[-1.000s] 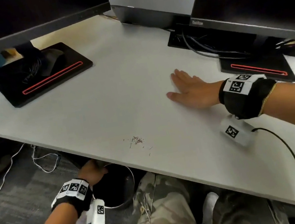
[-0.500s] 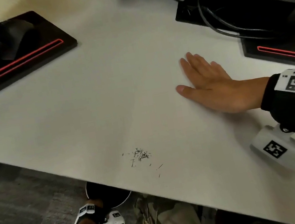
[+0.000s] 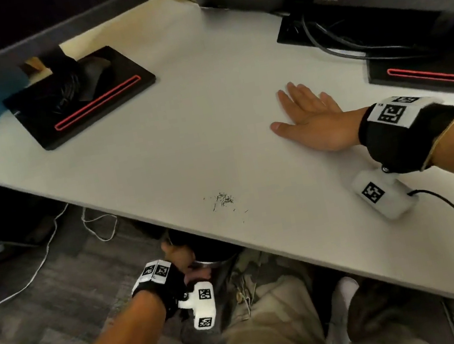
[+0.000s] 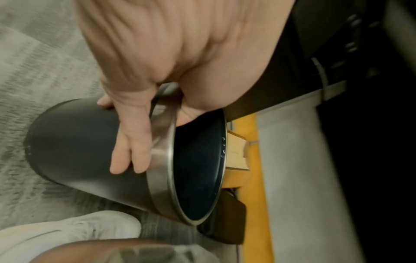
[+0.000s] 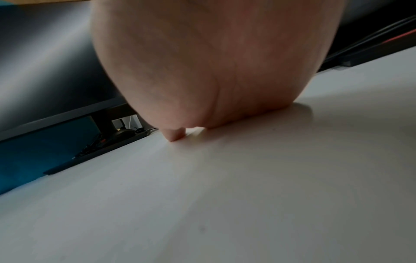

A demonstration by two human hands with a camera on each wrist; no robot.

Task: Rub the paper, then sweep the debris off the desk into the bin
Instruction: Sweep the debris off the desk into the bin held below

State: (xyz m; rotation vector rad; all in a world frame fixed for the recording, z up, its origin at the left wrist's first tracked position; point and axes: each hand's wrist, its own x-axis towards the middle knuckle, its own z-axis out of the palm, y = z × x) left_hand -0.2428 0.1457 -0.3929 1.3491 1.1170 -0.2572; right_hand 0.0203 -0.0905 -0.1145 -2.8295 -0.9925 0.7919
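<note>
A small scatter of dark debris lies on the white desk near its front edge. Below that edge my left hand grips the metal rim of a dark round bin, fingers on its outside wall and thumb inside. The bin is tilted and held off the carpet, mostly hidden under the desk in the head view. My right hand lies flat on the desk, palm down, to the right of and behind the debris. No paper is in view.
Two black monitor bases with red strips stand on the desk, one at back left, one at right, with cables behind. A knee in camouflage trousers and a white shoe are beside the bin.
My left hand has brought the bin up closer under the desk edge below the debris. The right hand stays flat in the same spot. The head view has shifted.
</note>
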